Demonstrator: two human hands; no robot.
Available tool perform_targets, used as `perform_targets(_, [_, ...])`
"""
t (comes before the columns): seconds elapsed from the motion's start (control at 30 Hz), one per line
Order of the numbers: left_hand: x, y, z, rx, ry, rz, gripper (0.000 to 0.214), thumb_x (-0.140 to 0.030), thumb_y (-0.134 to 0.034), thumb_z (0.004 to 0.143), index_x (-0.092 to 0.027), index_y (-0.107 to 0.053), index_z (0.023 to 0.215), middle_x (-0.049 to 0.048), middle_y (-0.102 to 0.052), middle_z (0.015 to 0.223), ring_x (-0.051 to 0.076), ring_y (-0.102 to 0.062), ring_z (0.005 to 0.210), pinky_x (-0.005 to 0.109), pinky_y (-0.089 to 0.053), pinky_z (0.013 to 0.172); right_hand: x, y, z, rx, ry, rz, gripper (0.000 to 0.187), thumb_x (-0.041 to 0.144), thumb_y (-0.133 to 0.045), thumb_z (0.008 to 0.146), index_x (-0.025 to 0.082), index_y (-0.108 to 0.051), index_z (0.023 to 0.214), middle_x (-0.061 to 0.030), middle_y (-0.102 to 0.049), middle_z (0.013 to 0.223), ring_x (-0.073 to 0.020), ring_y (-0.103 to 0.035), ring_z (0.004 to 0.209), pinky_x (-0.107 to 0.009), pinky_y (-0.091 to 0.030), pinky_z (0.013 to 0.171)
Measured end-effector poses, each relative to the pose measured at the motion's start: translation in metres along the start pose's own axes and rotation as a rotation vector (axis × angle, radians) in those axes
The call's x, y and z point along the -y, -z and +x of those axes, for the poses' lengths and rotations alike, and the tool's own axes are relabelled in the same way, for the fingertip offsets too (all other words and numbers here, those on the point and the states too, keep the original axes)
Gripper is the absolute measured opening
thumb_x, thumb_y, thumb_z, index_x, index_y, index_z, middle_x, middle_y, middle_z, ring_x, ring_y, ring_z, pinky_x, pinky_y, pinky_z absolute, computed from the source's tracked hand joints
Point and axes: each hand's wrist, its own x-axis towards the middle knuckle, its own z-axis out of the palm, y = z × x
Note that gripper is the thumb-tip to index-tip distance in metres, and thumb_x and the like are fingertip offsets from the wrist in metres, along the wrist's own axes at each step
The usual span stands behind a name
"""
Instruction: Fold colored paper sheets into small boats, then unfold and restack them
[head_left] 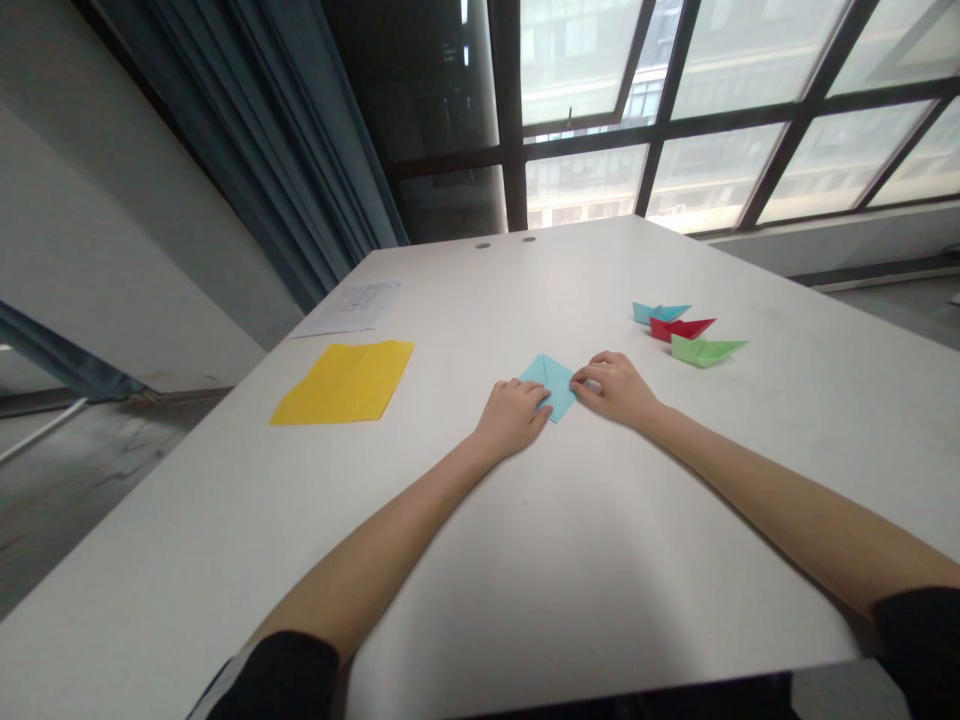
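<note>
A light blue sheet of paper, folded into a small diamond with crease lines on its face, lies on the table between my hands. My left hand covers its left corner, its fingers bent over the paper and the thumb near the lower edge. At the right corner, my right hand pinches the paper's edge between thumb and fingers. The parts of the paper beneath my fingers are hidden.
Three folded paper boats, one blue, one red and one green, stand to the right. Yellow paper lies at left, with a printed white sheet behind it. The white table reaches toward the windows.
</note>
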Motion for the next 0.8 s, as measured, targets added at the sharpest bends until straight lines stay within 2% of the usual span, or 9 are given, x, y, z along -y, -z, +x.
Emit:
perform_targets(0.2, [-0.004, 0.005, -0.003, 0.001, 0.062, 0.099, 0.032, -0.039, -0.043, 0.084, -0.019, -0.060, 0.102, 0.0083, -0.062, 0.101, 0.023, -0.053, 0.091, 0.038, -0.036, 0.081, -0.001, 0.002, 0.001, -0.069, -0.075, -0.075, 0.019, 0.029, -0.049, 0.080, 0.021, -0.066, 0.077, -0.0023, -0.066, 0.060, -0.0206, -0.056, 0.074, -0.039, -0.033, 0.081])
perform_targets(0.47, [-0.005, 0.006, -0.006, -0.039, 0.185, 0.186, 0.044, -0.055, -0.042, 0.080, -0.016, -0.063, 0.084, 0.0119, -0.059, 0.086, 0.026, -0.053, 0.087, 0.040, -0.036, 0.078, 0.003, 0.003, 0.000, -0.035, -0.068, -0.083, 0.021, 0.037, -0.053, 0.078, 0.019, -0.063, 0.073, -0.0046, -0.066, 0.068, -0.0222, -0.056, 0.078, -0.040, -0.034, 0.079])
perform_targets(0.6, [-0.006, 0.006, -0.006, -0.044, 0.181, 0.205, 0.046, -0.056, -0.041, 0.080, -0.016, -0.062, 0.082, 0.0118, -0.058, 0.085, 0.026, -0.053, 0.086, 0.039, -0.037, 0.074, 0.005, 0.000, 0.001, -0.029, 0.077, -0.016, 0.020, 0.034, -0.052, 0.080, 0.019, -0.065, 0.081, -0.0075, -0.066, 0.086, -0.0228, -0.053, 0.088, -0.039, -0.038, 0.080])
perform_targets(0.7, [-0.006, 0.006, -0.006, -0.038, 0.195, 0.209, 0.045, -0.057, -0.041, 0.079, -0.016, -0.062, 0.083, 0.0116, -0.059, 0.086, 0.025, -0.053, 0.086, 0.037, -0.038, 0.074, 0.009, -0.001, 0.001, 0.077, 0.241, 0.118, 0.022, 0.028, -0.047, 0.083, 0.021, -0.065, 0.091, -0.0073, -0.064, 0.090, -0.0196, -0.054, 0.087, -0.035, -0.042, 0.080])
perform_targets(0.8, [0.000, 0.005, -0.003, -0.032, 0.180, 0.174, 0.043, -0.054, -0.042, 0.080, -0.017, -0.061, 0.085, 0.0107, -0.059, 0.085, 0.024, -0.053, 0.087, 0.036, -0.039, 0.075, 0.015, 0.002, 0.000, 0.167, 0.290, 0.207, 0.024, 0.027, -0.044, 0.085, 0.022, -0.065, 0.095, -0.0070, -0.063, 0.095, -0.0179, -0.056, 0.087, -0.033, -0.045, 0.081])
